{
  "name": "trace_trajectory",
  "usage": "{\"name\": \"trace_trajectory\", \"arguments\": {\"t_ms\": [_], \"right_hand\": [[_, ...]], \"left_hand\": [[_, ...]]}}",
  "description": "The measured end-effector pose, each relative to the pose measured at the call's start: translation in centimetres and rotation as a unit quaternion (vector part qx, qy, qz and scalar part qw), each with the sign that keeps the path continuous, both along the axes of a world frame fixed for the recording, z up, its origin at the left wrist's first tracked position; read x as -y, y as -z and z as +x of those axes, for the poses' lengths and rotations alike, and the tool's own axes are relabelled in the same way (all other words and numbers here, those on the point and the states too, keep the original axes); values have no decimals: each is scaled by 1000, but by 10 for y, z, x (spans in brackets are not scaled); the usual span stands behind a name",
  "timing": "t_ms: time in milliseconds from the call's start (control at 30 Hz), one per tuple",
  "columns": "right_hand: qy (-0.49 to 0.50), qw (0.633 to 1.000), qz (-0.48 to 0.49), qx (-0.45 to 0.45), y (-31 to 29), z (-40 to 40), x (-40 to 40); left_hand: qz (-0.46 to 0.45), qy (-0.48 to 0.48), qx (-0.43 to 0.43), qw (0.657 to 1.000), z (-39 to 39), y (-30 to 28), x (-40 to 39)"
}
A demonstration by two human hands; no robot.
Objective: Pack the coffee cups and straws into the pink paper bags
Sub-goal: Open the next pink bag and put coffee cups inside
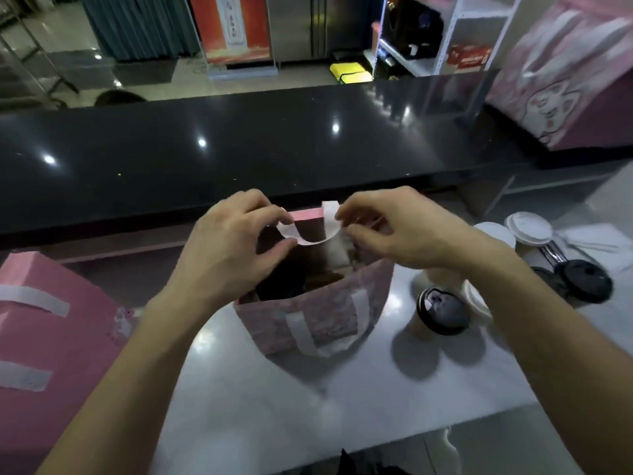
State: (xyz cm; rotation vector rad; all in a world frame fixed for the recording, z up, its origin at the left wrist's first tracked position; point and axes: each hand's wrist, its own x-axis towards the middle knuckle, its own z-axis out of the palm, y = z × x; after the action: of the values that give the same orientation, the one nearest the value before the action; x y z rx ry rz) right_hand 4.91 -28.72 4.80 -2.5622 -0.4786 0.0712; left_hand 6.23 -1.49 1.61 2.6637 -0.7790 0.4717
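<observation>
The left hand and right hand each pinch an end of the far white handle of the pink paper bag standing open on the counter, apparently to hold its mouth open for the coffee cups beside it.

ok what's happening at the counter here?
A person is packing drinks into an open pink paper bag on the grey worktop. The left hand and the right hand both pinch the bag's far white handle above the opening. Something dark already sits inside. A black-lidded coffee cup stands just right of the bag, unpacked, with more cups and lids beyond.
</observation>
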Motion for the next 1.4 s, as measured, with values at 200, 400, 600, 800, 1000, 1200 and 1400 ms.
{"name": "trace_trajectory", "arguments": {"t_ms": [200,400,600,800,1000,1200,1400], "right_hand": [[108,992,-67,-14,44,-12,90],[13,954,-244,-174,114,-29,126],[-37,944,-300,-135,132,-28,121],[26,987,-155,23,35,-1,124],[39,990,40,126,-45,20,81],[-69,997,35,31,-53,35,25],[-147,984,-76,-71,-21,61,-4]], "left_hand": [[29,50,-30,998,-6,-3,75],[29,16,-54,998,-14,5,118],[62,-39,-79,994,-25,6,117],[77,-83,-83,990,-20,3,87],[123,-109,-108,981,-4,-1,50],[174,-81,-151,970,8,-2,18],[186,-30,-138,973,20,8,-5]]}}
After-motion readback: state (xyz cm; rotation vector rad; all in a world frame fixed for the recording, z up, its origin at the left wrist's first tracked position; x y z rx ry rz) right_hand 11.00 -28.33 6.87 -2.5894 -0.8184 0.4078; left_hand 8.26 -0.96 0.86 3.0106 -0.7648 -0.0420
